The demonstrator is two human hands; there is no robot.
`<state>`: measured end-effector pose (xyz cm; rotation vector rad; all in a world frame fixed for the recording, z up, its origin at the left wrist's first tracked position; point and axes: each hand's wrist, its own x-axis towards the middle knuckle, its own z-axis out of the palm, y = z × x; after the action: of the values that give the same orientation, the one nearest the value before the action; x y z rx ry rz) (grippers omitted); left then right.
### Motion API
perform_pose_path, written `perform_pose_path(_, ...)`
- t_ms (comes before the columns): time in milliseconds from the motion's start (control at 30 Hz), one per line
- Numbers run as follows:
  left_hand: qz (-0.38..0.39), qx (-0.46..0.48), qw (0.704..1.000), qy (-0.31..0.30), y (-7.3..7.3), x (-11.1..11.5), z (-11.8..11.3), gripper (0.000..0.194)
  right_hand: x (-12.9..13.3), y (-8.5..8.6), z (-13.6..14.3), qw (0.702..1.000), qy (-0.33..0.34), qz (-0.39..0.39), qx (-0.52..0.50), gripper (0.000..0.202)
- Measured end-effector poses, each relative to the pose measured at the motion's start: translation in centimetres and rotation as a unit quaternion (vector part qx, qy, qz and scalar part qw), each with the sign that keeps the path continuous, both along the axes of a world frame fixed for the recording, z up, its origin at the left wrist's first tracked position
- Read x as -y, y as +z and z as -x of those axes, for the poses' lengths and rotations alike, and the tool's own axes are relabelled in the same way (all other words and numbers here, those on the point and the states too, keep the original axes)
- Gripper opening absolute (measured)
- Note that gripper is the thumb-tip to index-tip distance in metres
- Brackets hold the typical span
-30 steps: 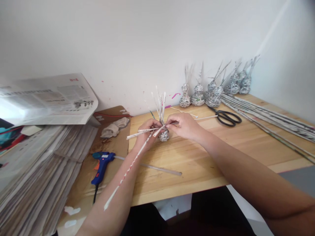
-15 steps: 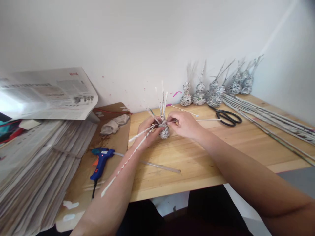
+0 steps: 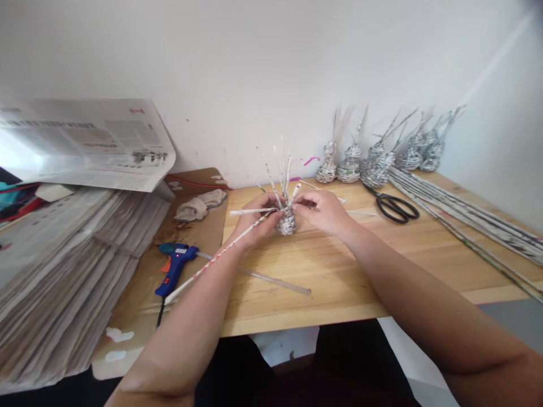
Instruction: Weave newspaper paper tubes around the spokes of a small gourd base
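Observation:
A small woven newspaper vase (image 3: pixel 287 224) stands upright on the wooden table, with several paper tubes sticking up and out from its top. My left hand (image 3: pixel 259 217) is closed around its left side, thumb near the rim. My right hand (image 3: pixel 319 209) pinches a paper tube at the upper right of the weave; the fingertips partly hide it. One long paper tube (image 3: pixel 220 254) with red marks slants from the weave down over my left forearm. Another shorter tube (image 3: pixel 250 211) points left across my left fingers.
On cardboard at left lie a blue glue gun (image 3: pixel 176 270) and a crumpled cloth (image 3: pixel 199 206), beside a newspaper stack (image 3: pixel 97 260). A clear glue stick (image 3: pixel 280 282) crosses the table. Black scissors (image 3: pixel 396 208), long paper tubes (image 3: pixel 466 217) and several woven gourd shapes (image 3: pixel 348 165) are at right.
The vase has turned in my hands, so its upright tubes point differently, one now leaning right beside my right fingers. The long tube's end has swung up and left. The view has shifted slightly.

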<state>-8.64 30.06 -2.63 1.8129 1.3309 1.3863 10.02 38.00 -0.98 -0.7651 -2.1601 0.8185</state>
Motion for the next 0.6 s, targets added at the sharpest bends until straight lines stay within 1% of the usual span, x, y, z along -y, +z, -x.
perform_pose_path(67,0.002,0.027,1.000,-0.011,-0.1,-0.1,0.1,0.024,0.0,-0.1,0.1,1.000,-0.003,0.006,-0.002,0.009)
perform_pose_path(167,-0.007,0.026,1.000,-0.009,-0.4,-0.3,0.2,0.021,0.2,-0.3,0.3,1.000,-0.008,0.006,-0.004,0.010)
perform_pose_path(333,-0.024,0.009,1.000,0.001,-0.6,-0.3,0.2,0.014,0.3,-1.0,0.7,0.999,-0.016,-0.031,-0.025,0.009)
perform_pose_path(433,-0.021,0.006,1.000,0.003,-0.6,-0.1,0.0,0.017,0.4,-1.4,0.8,0.998,-0.013,-0.051,-0.033,0.008)
perform_pose_path(500,-0.023,-0.004,1.000,0.014,-0.7,0.0,-0.2,0.018,0.5,-1.5,0.8,0.998,-0.006,-0.060,-0.033,0.008)
perform_pose_path(600,-0.043,-0.003,0.998,0.049,-0.8,0.1,-0.4,0.013,0.7,-1.4,0.8,0.997,0.006,-0.064,-0.035,0.008)
